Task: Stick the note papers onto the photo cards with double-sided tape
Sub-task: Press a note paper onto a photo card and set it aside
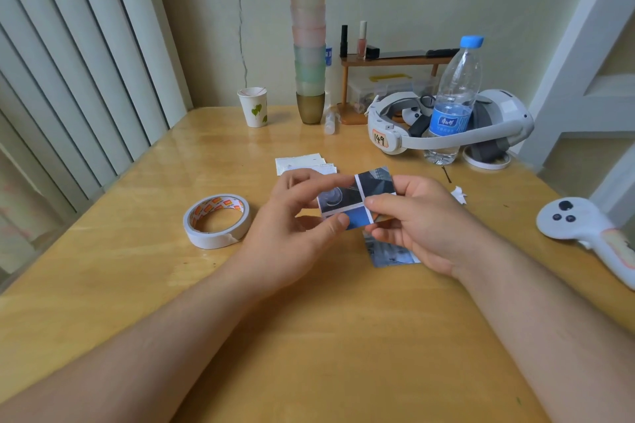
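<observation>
Both hands raised over the middle of the wooden desk (137, 285), sharing one photo card (357, 197). Card held above the surface, tilted, picture side up: dark panels with white dividing bands, a blue panel at the near edge.

Left hand (299, 220): grip clamped on the card's left side, thumb pressing the near-left corner, fingers curled behind the far edge.

Right hand (412, 216): grip pinching the card's right edge, forefinger on top near the centre; thumb hidden under the card.

A second photo card (388, 254) lies flat on the desk, just beneath and near of the right hand, partly covered by it.

Note papers (302, 163): small white stack, fanned a little, flat on the desk just far of the hands. How many sheets, cannot tell.

Roll of double-sided tape (216, 220): white with an orange-printed core, lying flat to the left of the left hand, close but apart from it.

Small torn white scrap (458, 195) on the desk to the right of the right hand.

Far side: paper cup (253, 107), tall stack of tinted cups (309, 41), water bottle (453, 103) standing inside the band of a white headset (501, 113). White controller (584, 230) at the right edge.
</observation>
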Action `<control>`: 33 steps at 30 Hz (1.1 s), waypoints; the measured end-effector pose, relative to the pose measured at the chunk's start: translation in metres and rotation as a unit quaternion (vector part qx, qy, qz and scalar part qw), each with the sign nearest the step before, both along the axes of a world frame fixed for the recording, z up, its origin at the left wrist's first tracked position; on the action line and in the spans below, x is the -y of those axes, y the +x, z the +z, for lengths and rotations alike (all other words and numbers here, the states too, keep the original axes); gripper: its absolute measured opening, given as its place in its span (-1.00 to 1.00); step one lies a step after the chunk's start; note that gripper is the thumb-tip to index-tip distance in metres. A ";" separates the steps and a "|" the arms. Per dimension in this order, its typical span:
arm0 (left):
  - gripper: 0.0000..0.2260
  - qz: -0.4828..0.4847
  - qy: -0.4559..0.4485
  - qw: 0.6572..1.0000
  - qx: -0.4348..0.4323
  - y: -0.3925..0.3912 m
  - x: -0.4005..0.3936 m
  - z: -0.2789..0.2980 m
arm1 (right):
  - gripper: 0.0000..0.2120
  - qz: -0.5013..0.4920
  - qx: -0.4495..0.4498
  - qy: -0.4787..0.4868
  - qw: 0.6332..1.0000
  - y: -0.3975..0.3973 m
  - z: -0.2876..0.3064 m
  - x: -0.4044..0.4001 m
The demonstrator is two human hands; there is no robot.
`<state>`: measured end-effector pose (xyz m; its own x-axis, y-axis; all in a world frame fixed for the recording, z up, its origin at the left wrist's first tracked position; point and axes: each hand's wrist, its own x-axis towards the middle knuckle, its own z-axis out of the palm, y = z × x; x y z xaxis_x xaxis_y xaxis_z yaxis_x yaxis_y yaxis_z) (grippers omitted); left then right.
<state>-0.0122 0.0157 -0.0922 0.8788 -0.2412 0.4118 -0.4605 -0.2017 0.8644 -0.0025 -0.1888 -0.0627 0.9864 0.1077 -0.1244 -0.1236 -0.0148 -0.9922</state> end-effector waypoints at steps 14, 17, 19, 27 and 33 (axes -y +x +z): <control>-0.57 0.032 0.233 0.961 0.147 0.003 -0.017 0.003 | -0.81 0.011 0.001 0.025 1.000 -0.007 0.009 -0.002; -0.56 0.035 0.245 0.955 0.161 0.003 -0.018 0.004 | -0.81 0.008 0.002 0.028 1.000 -0.007 0.009 -0.003; -0.55 0.033 0.254 0.952 0.167 0.002 -0.018 0.005 | -0.82 0.006 0.003 0.033 0.999 -0.007 0.009 -0.003; -0.57 0.033 0.282 0.940 0.189 0.003 -0.019 0.006 | -0.85 0.004 -0.003 0.066 0.998 -0.008 0.011 -0.003; -0.58 0.043 0.319 0.924 0.209 0.001 -0.018 0.009 | -0.87 0.004 -0.017 0.100 0.995 -0.008 0.013 -0.003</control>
<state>-0.0109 0.0338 -0.0835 0.7023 -0.4883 0.5180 -0.6857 -0.6597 0.3077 -0.0104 -0.1859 -0.0498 0.9810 0.1406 -0.1340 -0.1586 0.1815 -0.9705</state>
